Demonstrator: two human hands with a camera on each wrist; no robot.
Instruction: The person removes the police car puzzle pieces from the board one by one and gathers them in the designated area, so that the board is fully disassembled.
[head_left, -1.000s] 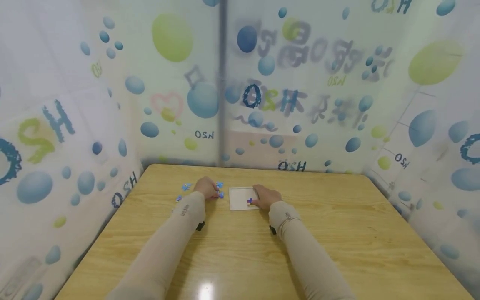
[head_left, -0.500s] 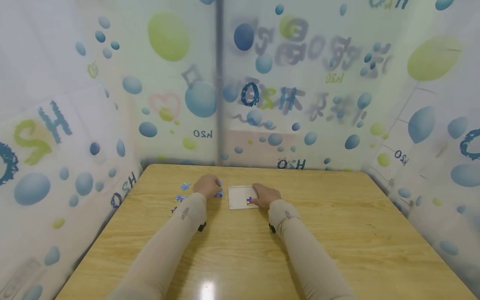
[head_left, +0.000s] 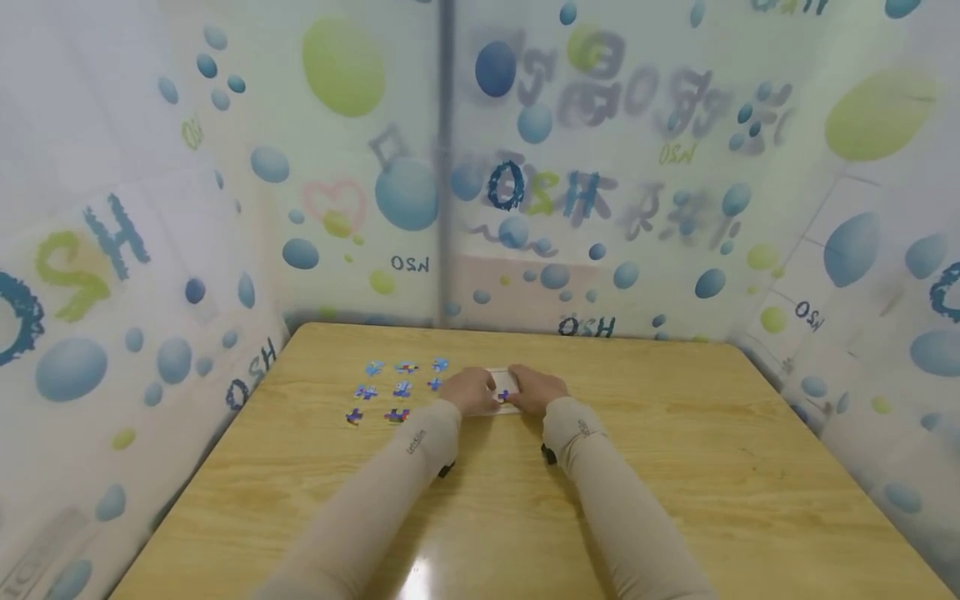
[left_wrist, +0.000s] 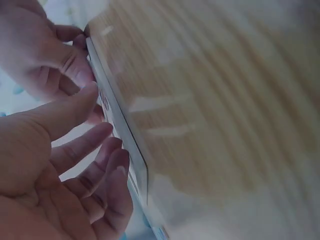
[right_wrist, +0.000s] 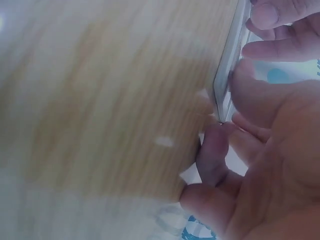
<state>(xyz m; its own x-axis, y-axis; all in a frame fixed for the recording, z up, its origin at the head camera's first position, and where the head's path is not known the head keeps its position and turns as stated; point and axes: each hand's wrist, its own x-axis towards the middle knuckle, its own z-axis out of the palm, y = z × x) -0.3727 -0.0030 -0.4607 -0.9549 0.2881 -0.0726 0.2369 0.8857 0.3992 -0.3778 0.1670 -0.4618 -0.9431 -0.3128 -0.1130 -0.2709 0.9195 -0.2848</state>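
A white puzzle tray (head_left: 506, 382) lies flat on the table between both hands. One small purple-blue puzzle piece (head_left: 503, 397) is in it, close to the thumbs. My right hand (head_left: 538, 390) holds the tray at its right edge, thumb over the rim and fingers along the side. Over the tray's left part reaches my left hand (head_left: 467, 392); in the left wrist view its fingers (left_wrist: 117, 175) are loosely bent and the thumb is apart from them. I see nothing held between them. Whether the left thumb touches the piece is hidden.
Several loose blue puzzle pieces (head_left: 402, 388) lie in rows left of the tray. The wooden table (head_left: 675, 450) reaches to patterned curtains (head_left: 360, 233) behind and at both sides. Each wrist wears a dark strap.
My left hand has left the loose pieces and moved right, over the tray. More of the pieces now show on the table. The right hand has stayed at the tray's edge.
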